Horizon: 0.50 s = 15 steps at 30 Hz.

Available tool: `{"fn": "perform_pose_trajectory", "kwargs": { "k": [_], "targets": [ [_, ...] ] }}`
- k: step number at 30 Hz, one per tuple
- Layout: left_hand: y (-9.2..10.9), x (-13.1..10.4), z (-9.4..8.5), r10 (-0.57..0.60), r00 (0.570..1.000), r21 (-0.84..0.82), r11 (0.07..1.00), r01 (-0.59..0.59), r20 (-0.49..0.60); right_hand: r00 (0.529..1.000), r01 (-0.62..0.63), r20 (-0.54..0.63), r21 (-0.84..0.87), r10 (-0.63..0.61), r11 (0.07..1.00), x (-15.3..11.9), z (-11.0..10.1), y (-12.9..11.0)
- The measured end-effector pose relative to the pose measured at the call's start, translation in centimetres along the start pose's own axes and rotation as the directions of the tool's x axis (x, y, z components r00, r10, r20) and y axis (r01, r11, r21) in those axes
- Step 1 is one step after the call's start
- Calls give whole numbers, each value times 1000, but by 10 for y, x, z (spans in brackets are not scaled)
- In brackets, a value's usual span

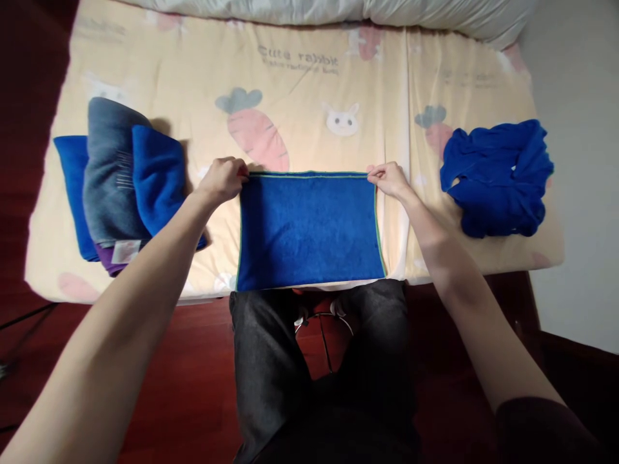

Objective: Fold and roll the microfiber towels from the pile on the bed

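A blue towel (309, 229) with green-stitched edges lies spread as a rectangle at the near edge of the bed, its far edges lined up close together. My left hand (225, 179) pinches its far left corner. At the far right corner, my right hand (388, 179) grips the cloth between thumb and fingers. The towel looks fairly flat and taut between both hands.
On the left lie folded cloths: a grey one (109, 174), a blue one (157, 177) and a purple one with a white label. A crumpled blue cloth (498, 177) sits at right. The bed sheet (309, 116) bears carrots and rabbits; a white quilt (309, 9) lies behind.
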<state>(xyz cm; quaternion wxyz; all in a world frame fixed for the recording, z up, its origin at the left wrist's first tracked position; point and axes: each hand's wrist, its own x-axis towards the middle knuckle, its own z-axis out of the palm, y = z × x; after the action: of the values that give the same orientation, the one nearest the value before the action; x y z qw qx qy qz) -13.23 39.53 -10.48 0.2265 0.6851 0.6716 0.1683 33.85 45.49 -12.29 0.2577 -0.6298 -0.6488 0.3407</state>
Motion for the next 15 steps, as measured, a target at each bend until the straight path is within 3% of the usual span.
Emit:
{"fn": "perform_pose_trajectory", "kwargs": {
  "k": [10, 15],
  "targets": [
    [-11, 11, 7, -69, 996, 82, 994, 74, -56, 998, 58, 1, -65, -58, 996, 12, -2, 7],
    [-10, 17, 6, -12, 1000, 185, 983, 17, -25, 997, 78, -1, -145, -79, 986, 17, 3, 11]
  ]
}}
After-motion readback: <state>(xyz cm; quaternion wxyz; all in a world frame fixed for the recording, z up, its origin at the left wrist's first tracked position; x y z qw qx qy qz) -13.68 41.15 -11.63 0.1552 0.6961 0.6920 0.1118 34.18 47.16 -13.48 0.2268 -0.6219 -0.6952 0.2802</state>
